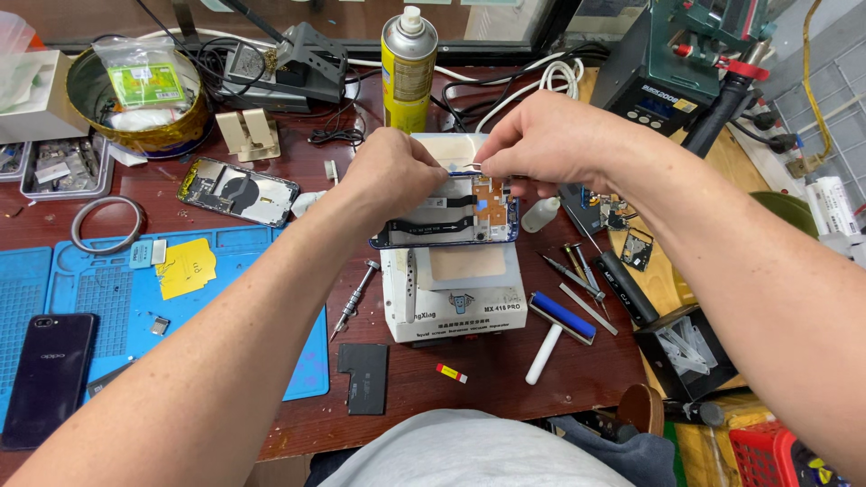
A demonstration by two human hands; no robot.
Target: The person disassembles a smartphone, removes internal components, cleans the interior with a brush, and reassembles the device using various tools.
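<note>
An opened blue-framed phone (451, 221) lies flat on a white heating platform (456, 293), its circuit boards and black flex cables exposed. My left hand (392, 171) rests on the phone's upper left part, fingers pinched near its top edge. My right hand (541, 144) hovers over the phone's top right and pinches a thin metal tool, probably tweezers (471, 168), whose tip meets my left fingers. What sits at the tip is too small to tell.
A yellow spray can (408, 68) stands behind the platform. A second opened phone (239, 191) and a blue mat (117, 307) with a dark phone (47, 374) lie left. Screwdriver (354, 302), small roller (559, 325), black part (363, 377), tools and soldering station (667, 63) right.
</note>
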